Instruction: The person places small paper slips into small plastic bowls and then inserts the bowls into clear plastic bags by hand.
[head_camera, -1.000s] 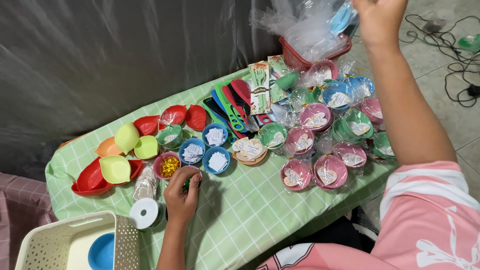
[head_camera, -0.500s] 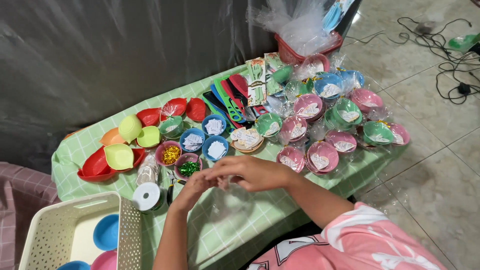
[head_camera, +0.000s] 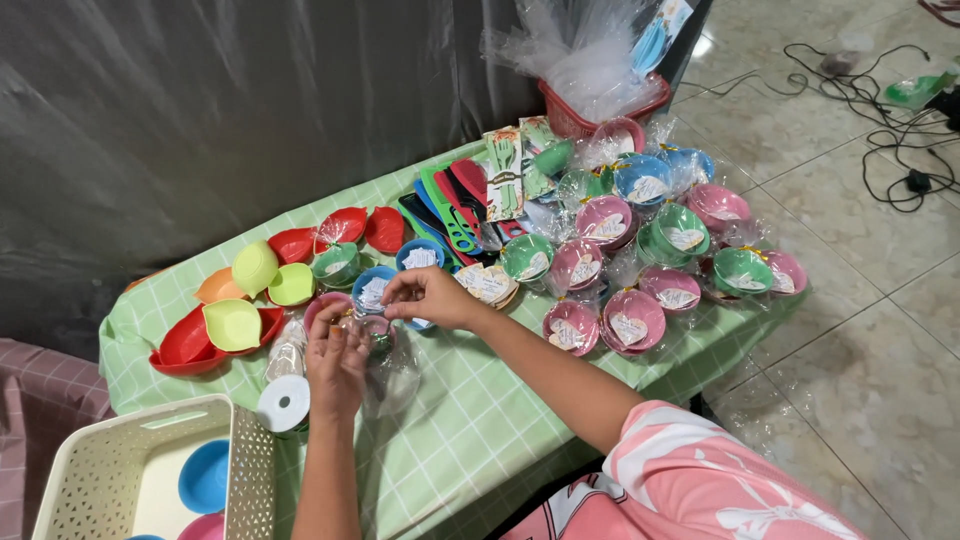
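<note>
Both hands meet over the middle of the green checked tablecloth (head_camera: 470, 420), w/ a clear cellophane bag (head_camera: 392, 372) between them. Left hand (head_camera: 335, 362) is below, fingers curled & closed on the top of the bag; right hand (head_camera: 428, 297) is above & to the right, thumb & fingertips pinched together on the bag's upper edge. What sits inside the bag is blurred, can't tell. The bag hangs just over the cloth, just in front of a small pink plastic bowl (head_camera: 322, 308) & a small blue plastic bowl w/ a white paper tag (head_camera: 373, 289).

Left of the hands: a white ribbon spool (head_camera: 284, 403) on the cloth, near the left wrist. Further left, a red boat-shaped plastic dish (head_camera: 185, 343) w/ a lime-green leaf-shaped dish (head_camera: 232, 324) resting on it. Bottom left corner: a cream perforated plastic basket (head_camera: 100, 465) holding a blue bowl (head_camera: 205, 476).

Right of the hands: a cluster of pink, green & blue bowls already wrapped in cellophane (head_camera: 640, 245), touching one another. Behind them, a red plastic basket stuffed w/ clear bags (head_camera: 585, 112). Red, green & blue flat plastic utensils (head_camera: 450, 205) are fanned out at the table's far edge.
</note>
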